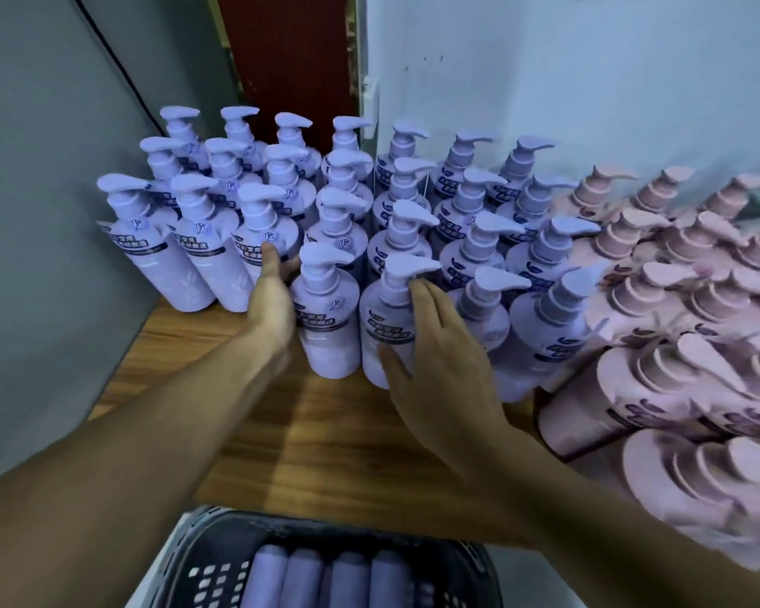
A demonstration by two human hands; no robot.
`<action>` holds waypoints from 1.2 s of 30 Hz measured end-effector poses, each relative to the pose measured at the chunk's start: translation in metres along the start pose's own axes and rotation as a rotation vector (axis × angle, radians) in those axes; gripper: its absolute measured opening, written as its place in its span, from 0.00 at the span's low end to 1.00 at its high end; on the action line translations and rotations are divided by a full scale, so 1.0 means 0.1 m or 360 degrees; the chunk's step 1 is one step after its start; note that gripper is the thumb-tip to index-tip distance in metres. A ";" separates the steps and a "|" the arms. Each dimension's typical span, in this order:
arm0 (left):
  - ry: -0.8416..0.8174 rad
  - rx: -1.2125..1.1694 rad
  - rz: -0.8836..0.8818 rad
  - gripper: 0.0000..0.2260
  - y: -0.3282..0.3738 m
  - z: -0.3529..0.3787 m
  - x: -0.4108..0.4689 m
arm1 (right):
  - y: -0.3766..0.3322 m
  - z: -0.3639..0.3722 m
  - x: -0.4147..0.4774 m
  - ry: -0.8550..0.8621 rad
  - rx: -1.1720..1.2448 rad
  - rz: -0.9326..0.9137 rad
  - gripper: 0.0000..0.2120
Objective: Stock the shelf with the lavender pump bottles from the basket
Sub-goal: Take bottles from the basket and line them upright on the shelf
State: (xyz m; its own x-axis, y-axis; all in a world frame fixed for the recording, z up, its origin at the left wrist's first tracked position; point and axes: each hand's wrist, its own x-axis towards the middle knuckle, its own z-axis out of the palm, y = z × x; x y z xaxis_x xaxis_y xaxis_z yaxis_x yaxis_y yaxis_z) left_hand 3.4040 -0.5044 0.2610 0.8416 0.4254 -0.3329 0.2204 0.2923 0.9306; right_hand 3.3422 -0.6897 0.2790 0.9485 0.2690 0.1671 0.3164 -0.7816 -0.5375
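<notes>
Lavender bottles (325,322) crowd the far shelf (325,436); more lie in the near basket (185,559). Left hand (273,300) flat, fingers together, against one bottle's left side. Right hand (439,344) on its right neighbour, fingers straight, thumb spread. A hard shove could topple the rows.

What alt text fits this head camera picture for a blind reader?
A person's left hand and right hand touch lavender pump bottles on a wooden shelf; pink bottles stand beside them, a basket of more below.
</notes>
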 end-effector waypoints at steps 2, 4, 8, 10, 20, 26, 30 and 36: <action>-0.0017 0.0056 0.0000 0.26 0.00 -0.03 0.05 | 0.02 0.04 -0.02 -0.0005 -0.0029 -0.0023 0.37; -0.0004 0.0140 0.0040 0.26 -0.03 -0.06 0.08 | 0.03 0.06 -0.05 0.0002 -0.0045 -0.0040 0.38; -0.0043 0.0139 0.0088 0.22 -0.11 -0.09 0.07 | 0.01 0.05 -0.08 -0.0048 -0.0067 -0.0070 0.37; -0.0044 0.0145 0.0082 0.22 -0.13 -0.10 0.08 | -0.02 -0.04 -0.03 0.0102 -0.0012 -0.0032 0.29; 0.0092 0.0756 0.0792 0.08 0.41 -0.08 0.09 | -0.03 -0.65 1.23 -0.0008 -0.0191 0.0051 0.22; -0.0354 0.1675 0.1085 0.25 0.77 0.21 0.29 | -0.03 -0.53 1.48 -0.0424 -0.0129 0.0040 0.24; -0.0435 0.1830 0.1084 0.17 0.84 0.23 0.40 | -0.01 -0.48 1.53 -0.0398 -0.0239 -0.0034 0.18; -0.0517 0.1882 0.1228 0.10 0.85 0.22 0.51 | 0.06 -0.39 1.56 -0.0315 -0.0230 -0.0190 0.12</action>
State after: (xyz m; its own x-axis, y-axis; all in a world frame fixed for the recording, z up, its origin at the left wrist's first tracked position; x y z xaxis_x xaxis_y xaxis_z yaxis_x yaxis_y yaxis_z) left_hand 3.4764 -0.4767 0.3262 0.9739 -0.1095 0.1987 -0.1957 -0.8488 0.4912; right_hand 3.4930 -0.6745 0.3339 0.8876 0.4579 0.0495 0.4381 -0.8062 -0.3977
